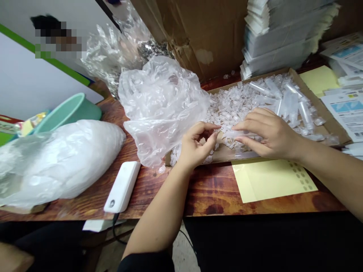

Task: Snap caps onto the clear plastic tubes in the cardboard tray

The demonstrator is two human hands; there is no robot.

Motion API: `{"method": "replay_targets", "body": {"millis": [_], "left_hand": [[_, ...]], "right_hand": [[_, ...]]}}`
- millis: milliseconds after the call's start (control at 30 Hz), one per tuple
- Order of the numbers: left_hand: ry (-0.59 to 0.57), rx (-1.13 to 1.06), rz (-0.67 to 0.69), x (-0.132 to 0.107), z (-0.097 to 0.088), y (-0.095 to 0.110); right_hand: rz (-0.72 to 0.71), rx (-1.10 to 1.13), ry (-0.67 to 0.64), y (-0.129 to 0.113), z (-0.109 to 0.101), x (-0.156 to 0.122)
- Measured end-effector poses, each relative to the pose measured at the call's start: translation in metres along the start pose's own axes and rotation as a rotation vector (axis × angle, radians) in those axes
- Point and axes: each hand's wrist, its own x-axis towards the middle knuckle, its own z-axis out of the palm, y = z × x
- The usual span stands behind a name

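Note:
My right hand [268, 132] pinches a small translucent plastic tube [231, 133] between thumb and fingers, its end pointing left. Facing it, my left hand [197, 145] has thumb and index finger closed together near the tube's end; whatever they hold is too small to make out. Both hands are over a shallow cardboard tray [326, 109]. Loose clear plastic caps [229, 100] fill much of that tray, and several larger translucent tubes [304, 113] lie at its right side.
A crumpled clear plastic bag [164, 94] covers the tray's left end. Farther left lie a stuffed white bag [76, 158], a green basin [68, 111] and a white power bank [121, 187]. Yellow paper [266, 181] sits in front; stacked packaging [283, 37] rises behind. Another person's arm shows lower left.

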Motion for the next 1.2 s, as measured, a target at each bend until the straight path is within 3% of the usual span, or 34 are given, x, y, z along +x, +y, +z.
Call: {"method": "replay_targets", "body": {"millis": [133,367,467,567,733,900,1067,1200], "left_hand": [[0.052,-0.168,-0.084,0.000,0.005,0.003],[0.045,-0.764,-0.502,-0.001,0.013,0.020],[0.045,-0.861,-0.601,-0.001,0.015,0.024],[0.056,-0.852,-0.614,-0.001,0.016,0.024],[0.039,-0.734,-0.555,-0.002,0.017,0.024],[0.053,-0.578,-0.408,-0.006,0.016,0.023],[-0.024,-0.182,-0.097,-0.013,0.005,0.019],[-0.147,0.094,0.168,-0.018,0.004,0.020]], "right_hand": [[-0.095,-0.091,0.027,-0.004,0.003,0.000],[-0.104,-0.142,0.111,-0.014,0.001,0.000],[-0.096,-0.147,0.136,-0.016,0.002,0.000],[-0.092,-0.156,0.143,-0.017,0.002,0.000],[-0.081,-0.194,0.133,-0.020,0.000,0.000],[-0.059,-0.205,0.111,-0.024,-0.001,0.000],[0.002,0.006,0.035,-0.020,-0.005,-0.001],[0.272,0.357,-0.189,-0.009,-0.017,0.004]]}}
